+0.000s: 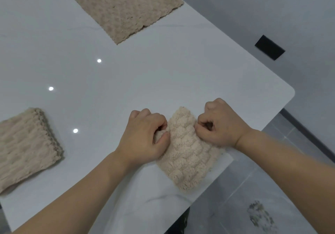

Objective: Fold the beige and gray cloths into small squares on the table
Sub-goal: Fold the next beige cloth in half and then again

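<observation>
Head view: left hand [143, 136] and right hand [220, 125] pinch the near beige cloth [186, 154] by opposite edges on the bench [126, 81], mid-fold; next, bring the edges together squarely.

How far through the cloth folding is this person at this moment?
Done, apparently: a folded cloth lies at the table's left. In hand: left hand and right hand pinch the pale cloth. Left: the flat cloth at the far side lies unfolded.

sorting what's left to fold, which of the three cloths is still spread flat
The far beige cloth at the table's top edge; it lies open in one layer, untouched.
</observation>
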{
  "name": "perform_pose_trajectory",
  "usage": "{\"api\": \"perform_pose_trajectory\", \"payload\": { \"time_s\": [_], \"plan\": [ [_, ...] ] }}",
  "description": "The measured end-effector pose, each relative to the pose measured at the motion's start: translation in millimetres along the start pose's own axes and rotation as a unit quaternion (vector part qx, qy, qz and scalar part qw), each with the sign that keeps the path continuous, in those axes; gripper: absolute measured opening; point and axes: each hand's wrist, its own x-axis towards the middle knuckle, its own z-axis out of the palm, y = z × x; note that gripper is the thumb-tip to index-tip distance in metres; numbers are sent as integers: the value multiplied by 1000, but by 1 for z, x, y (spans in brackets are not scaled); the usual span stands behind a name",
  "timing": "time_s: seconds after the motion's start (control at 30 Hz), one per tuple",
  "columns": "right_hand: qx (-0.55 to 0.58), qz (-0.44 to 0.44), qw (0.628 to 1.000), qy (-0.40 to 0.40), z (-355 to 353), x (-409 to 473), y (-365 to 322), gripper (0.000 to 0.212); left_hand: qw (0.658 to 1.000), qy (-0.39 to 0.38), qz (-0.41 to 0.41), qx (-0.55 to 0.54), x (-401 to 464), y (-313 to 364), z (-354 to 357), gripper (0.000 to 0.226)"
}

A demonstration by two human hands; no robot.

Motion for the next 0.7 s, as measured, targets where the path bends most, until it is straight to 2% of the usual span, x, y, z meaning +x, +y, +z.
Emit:
{"api": "perform_pose_trajectory", "payload": {
  "time_s": [0.2,0.53,0.7],
  "plan": [
    [-8,-18,1000,-18,-1,-16,-4,38,1000,-6,-2,4,-7,6,2,12],
    [-6,-37,999,-4,-3,-27,-8,39,999,-36,8,13,-11,6,3,18],
    [16,18,999,42,-17,-15,-4,35,996,-42,-30,-76,2,7,-9,22]
  ]
}}
